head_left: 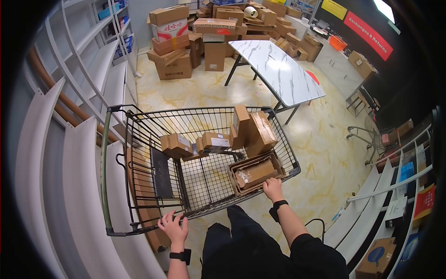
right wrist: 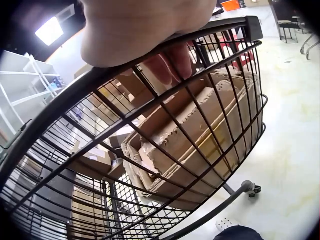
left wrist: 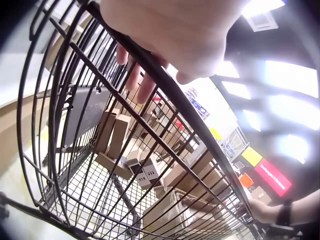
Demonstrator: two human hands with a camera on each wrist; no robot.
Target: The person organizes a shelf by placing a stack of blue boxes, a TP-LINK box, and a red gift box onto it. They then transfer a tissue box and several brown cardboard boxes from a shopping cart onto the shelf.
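Observation:
A black wire shopping cart [head_left: 204,211] stands crosswise before the person. The left hand [head_left: 174,228] holds the cart's near rim close to the handle end; in the left wrist view its fingers [left wrist: 145,89] bend over the rim into the basket. Near the far right corner, the right hand [head_left: 272,188] grips the same rim, with its fingers [right wrist: 176,62] hooked over the bar. Just inside, below the right hand, sits an open cardboard box [head_left: 234,186] with torn edges. A tall carton [head_left: 262,132] and several small boxes [head_left: 217,141] lie along the cart's far side.
White shelves [head_left: 76,172] run close by the cart's handle end. Beyond the cart stands a marble-patterned table [head_left: 274,69], with stacked cartons [head_left: 174,60] behind it. More shelving [head_left: 367,209] curves along the right, and a wheeled metal frame [head_left: 367,139] is on the floor.

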